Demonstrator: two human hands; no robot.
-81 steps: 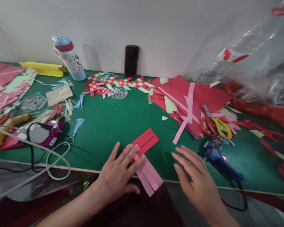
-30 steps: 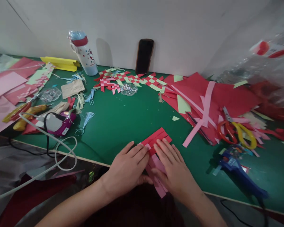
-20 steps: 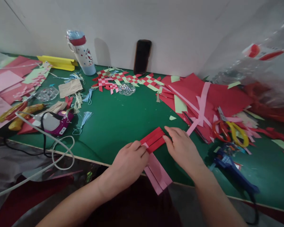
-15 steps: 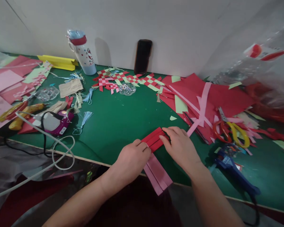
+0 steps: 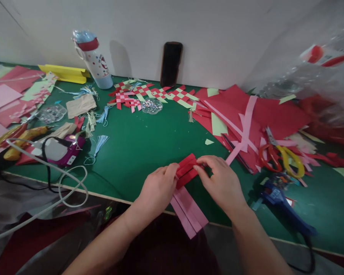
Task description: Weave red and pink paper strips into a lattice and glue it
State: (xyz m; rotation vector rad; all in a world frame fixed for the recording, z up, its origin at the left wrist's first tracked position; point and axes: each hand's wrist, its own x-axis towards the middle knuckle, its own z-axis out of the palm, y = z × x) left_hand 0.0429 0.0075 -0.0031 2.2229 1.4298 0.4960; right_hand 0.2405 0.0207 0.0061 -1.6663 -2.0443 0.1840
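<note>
Folded red paper strips (image 5: 186, 168) lie slanted between my two hands, over the front part of the green table. My left hand (image 5: 160, 185) is closed on their left end, where pink paper strips (image 5: 190, 214) meet the red ones. The pink strips run down and right, past the table's front edge. With thumb and fingers, my right hand (image 5: 219, 179) pinches the right end of the red strips. My left fingers hide how the red and pink pieces join.
Scissors (image 5: 283, 152) and a blue glue gun (image 5: 286, 208) lie at right, by stacked red paper (image 5: 232, 103). Woven paper pieces (image 5: 157, 93), a phone (image 5: 171, 64) and a bottle (image 5: 94, 61) are at the back. Tassels (image 5: 99, 145) and a white cable (image 5: 74, 187) are left.
The view has shifted slightly. My left thumb and fingers have moved up onto the red strips, which look slightly bent now. My right hand keeps its pinch.
</note>
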